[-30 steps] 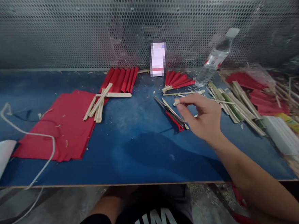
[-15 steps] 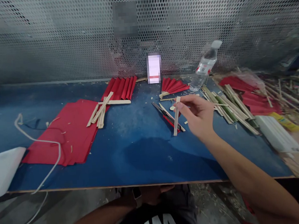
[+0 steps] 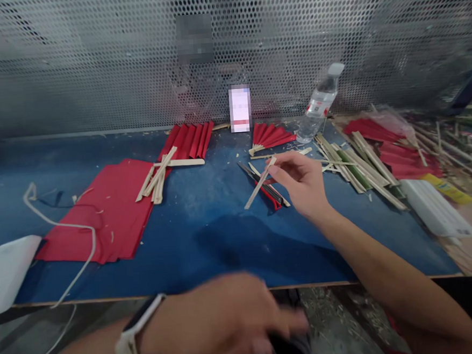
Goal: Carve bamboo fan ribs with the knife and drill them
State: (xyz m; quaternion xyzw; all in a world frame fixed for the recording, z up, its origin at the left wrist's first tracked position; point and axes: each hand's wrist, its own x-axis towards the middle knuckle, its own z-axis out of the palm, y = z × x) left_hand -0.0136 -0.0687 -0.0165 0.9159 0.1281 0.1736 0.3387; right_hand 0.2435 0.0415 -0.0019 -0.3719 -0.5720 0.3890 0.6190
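Observation:
My right hand (image 3: 301, 186) pinches a short bamboo strip (image 3: 257, 189) between thumb and fingers, its lower end slanting down to the left. Behind the strip, a red-handled cutting tool (image 3: 273, 197) with a dark blade lies on the blue table (image 3: 205, 200). My left hand (image 3: 226, 323), a watch on its wrist, is raised over the table's front edge and smeared by motion; I cannot make out whether it holds anything. A small red folded fan (image 3: 273, 135) lies beyond my right hand.
Red paper sheets (image 3: 101, 213) lie at left, with crossed bamboo strips (image 3: 157, 180) and pleated red paper (image 3: 188, 140) near them. A tilted water bottle (image 3: 320, 103), split bamboo pieces (image 3: 360, 165) and a white power bank (image 3: 436, 206) are at right. A white cable (image 3: 93, 241) crosses the left side.
My left hand has come up from my lap to the table's front edge. My right hand has shifted slightly left, and the bamboo strip has swung from near upright to a slant.

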